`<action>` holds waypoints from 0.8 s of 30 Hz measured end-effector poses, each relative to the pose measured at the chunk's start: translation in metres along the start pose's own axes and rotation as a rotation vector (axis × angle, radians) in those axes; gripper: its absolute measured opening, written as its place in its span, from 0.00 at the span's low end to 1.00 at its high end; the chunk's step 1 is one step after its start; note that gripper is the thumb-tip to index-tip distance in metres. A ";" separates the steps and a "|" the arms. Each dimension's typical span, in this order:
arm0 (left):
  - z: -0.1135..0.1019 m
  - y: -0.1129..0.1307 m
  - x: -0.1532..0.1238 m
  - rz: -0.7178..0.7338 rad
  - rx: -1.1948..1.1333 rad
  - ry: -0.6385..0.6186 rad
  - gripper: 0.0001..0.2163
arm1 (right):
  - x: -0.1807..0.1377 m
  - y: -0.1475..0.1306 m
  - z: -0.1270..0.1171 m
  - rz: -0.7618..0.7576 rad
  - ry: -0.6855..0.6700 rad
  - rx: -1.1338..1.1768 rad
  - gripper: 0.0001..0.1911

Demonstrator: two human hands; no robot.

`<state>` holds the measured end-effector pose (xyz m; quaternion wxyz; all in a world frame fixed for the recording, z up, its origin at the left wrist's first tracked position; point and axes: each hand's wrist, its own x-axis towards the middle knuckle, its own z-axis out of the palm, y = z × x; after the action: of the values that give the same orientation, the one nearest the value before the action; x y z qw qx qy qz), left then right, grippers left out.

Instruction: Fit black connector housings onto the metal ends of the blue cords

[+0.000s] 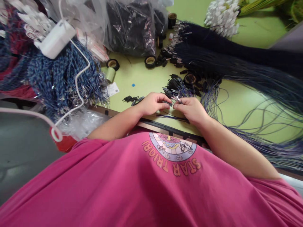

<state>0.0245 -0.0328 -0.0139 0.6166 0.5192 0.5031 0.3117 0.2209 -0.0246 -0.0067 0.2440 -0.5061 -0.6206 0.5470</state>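
Close together over the table's front edge, my two hands meet fingertip to fingertip. My left hand (155,103) pinches a small black connector housing (168,103). My right hand (190,108) pinches thin wires with metal terminal ends (177,99); how far the wires reach into the housing is too small to tell. Just behind the fingers is a pile of black connectors (174,85) on purple-blue wires. Several loose black housings (132,99) lie left of my left hand. A few dark wires (172,117) rest beneath my hands along the edge.
Long dark wire bundles (213,47) stretch across the right of the green table (134,71). Black tape rolls (150,61) and a clear bag (130,28) stand behind. Blue twisted cables (63,75), a white box (58,39) and a white cord (77,80) are at left.
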 end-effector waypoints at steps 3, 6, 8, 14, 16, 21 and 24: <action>-0.001 -0.002 0.002 -0.007 -0.016 -0.009 0.08 | 0.000 0.000 0.001 0.004 -0.001 -0.008 0.09; -0.006 -0.004 0.005 0.031 -0.041 0.023 0.07 | 0.000 0.000 0.000 0.005 0.029 0.083 0.11; -0.009 -0.004 0.005 0.051 -0.056 0.068 0.07 | 0.001 0.001 -0.001 0.017 0.046 0.232 0.12; -0.011 -0.003 0.005 0.036 -0.037 0.108 0.06 | 0.002 0.005 -0.003 0.073 0.038 0.421 0.09; -0.010 -0.004 0.006 0.028 -0.072 0.107 0.06 | 0.001 0.005 -0.004 0.066 0.064 0.361 0.08; -0.009 -0.006 0.007 0.007 -0.219 0.060 0.05 | -0.001 0.002 -0.003 0.023 0.128 0.187 0.08; -0.007 -0.007 0.009 -0.004 -0.299 0.030 0.05 | -0.004 -0.002 -0.001 0.031 0.154 0.115 0.08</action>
<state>0.0192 -0.0246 -0.0232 0.6802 0.4158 0.4612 0.3895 0.2228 -0.0270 -0.0039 0.3112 -0.5413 -0.5596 0.5450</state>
